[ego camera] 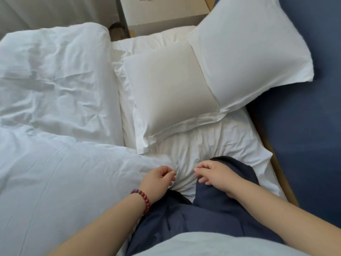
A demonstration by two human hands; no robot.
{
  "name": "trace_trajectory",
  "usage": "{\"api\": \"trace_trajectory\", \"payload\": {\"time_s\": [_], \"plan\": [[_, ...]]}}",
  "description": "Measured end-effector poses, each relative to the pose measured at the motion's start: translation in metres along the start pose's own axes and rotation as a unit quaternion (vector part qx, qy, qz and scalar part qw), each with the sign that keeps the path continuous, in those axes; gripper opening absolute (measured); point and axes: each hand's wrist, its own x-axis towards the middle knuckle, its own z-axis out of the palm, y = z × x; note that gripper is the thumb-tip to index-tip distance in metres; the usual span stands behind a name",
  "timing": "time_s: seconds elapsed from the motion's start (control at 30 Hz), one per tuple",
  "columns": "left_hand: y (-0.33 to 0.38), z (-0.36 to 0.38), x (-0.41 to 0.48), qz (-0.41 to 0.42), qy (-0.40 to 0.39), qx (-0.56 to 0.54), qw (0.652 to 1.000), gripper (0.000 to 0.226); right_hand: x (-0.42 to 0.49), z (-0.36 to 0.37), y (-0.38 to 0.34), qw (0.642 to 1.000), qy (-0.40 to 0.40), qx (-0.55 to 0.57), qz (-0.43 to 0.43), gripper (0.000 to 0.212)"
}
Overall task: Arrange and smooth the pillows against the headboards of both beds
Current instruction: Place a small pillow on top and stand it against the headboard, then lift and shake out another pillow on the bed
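Two white pillows lie on the bed. The farther pillow (pixel 247 52) leans up against the blue headboard (pixel 304 126) at the right. The nearer pillow (pixel 169 95) lies flat on the white sheet (pixel 221 143), its far edge tucked under the leaning one. I am kneeling on the bed in dark blue trousers. My left hand (pixel 158 180), with a red bead bracelet at the wrist, hovers over the sheet with fingers loosely curled. My right hand (pixel 214 174) rests over my knee, fingers loosely bent. Neither hand holds anything, and both are well short of the pillows.
A rumpled white duvet (pixel 55 89) covers the left half of the bed. A pale bedside cabinet (pixel 162 13) stands beyond the mattress, with a light curtain (pixel 55 10) to its left. A wooden bed frame edge (pixel 280 163) runs along the headboard.
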Motion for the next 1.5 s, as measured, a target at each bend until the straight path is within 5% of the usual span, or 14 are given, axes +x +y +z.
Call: {"api": "trace_trajectory", "payload": {"time_s": [0.43,0.6,0.73,1.03,1.27,1.5], "plan": [[-0.042,-0.005,0.057,0.011,-0.097,0.213,0.972,0.021,0.024,0.021,0.080,0.986,0.026,-0.126,0.104,0.020],[-0.050,0.000,0.060,0.035,-0.077,0.272,0.959,0.020,0.035,0.022,0.108,0.986,0.040,0.030,0.157,0.016],[-0.045,0.019,0.062,0.028,-0.046,0.224,0.973,0.019,0.041,0.016,0.128,0.990,0.058,0.016,0.125,0.029],[-0.036,0.159,0.023,0.030,0.067,0.128,0.989,0.022,0.006,-0.034,0.223,0.997,0.026,0.067,0.009,0.018],[-0.046,0.306,-0.036,0.028,0.018,0.143,0.989,0.018,-0.041,-0.062,0.320,0.999,0.015,0.026,-0.036,0.014],[-0.071,0.377,-0.093,-0.043,0.042,0.113,0.992,0.023,-0.076,-0.058,0.369,0.999,-0.014,-0.021,-0.024,0.011]]}}
